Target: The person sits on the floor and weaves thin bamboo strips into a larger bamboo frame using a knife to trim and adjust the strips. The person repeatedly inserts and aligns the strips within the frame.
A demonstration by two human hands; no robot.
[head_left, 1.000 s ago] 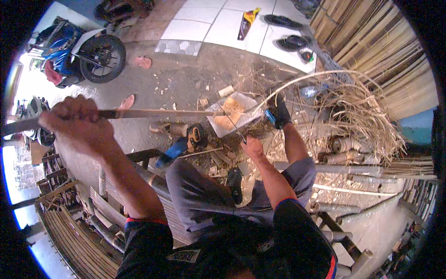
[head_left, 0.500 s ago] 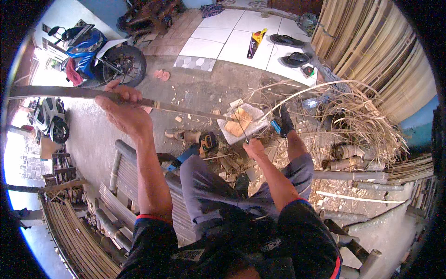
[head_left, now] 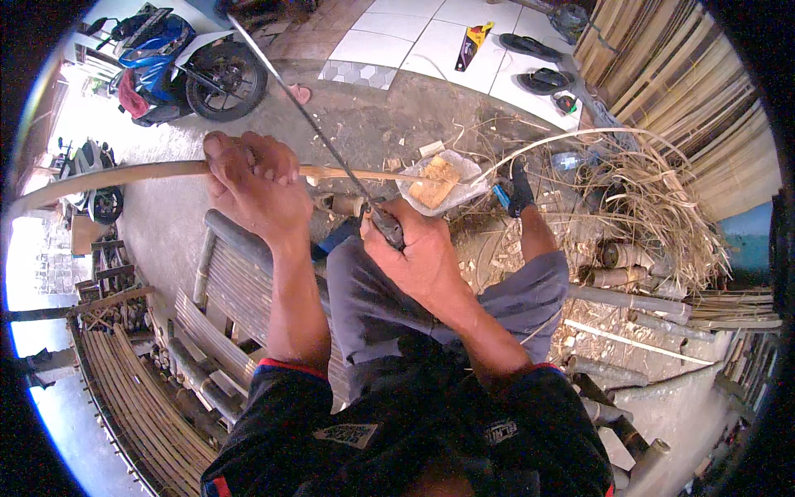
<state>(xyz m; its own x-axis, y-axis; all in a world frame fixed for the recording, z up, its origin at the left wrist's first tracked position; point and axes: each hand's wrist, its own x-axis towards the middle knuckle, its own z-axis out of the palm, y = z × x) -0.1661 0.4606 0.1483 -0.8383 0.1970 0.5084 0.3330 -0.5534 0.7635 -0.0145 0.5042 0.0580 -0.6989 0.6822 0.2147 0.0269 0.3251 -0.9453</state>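
Observation:
My left hand [head_left: 261, 186] is closed around a long bamboo strip [head_left: 132, 176]. The strip curves in from the left rim, and its thin end reaches a yellowish block [head_left: 432, 184] resting on a pale, irregular slab [head_left: 468, 196]. In front of my lap, my right hand [head_left: 422, 257] grips the dark handle of a long, narrow-bladed knife [head_left: 306, 120]. Its blade points up toward the far left and crosses the strip in the picture; whether they touch, I cannot tell.
Bamboo shavings [head_left: 654, 207] pile up at the right, beside tall split bamboo [head_left: 646, 66]. A slatted bamboo bench [head_left: 236, 273] lies left of my legs. A blue motorbike [head_left: 170, 79] stands at the far left. Sandals [head_left: 542, 80] and a yellow-black packet [head_left: 474, 45] lie on white tiles.
My right hand has come nearer and to the left, with the knife's blade now pointing far left. My left hand has shifted right, and the strip now shows a paler face.

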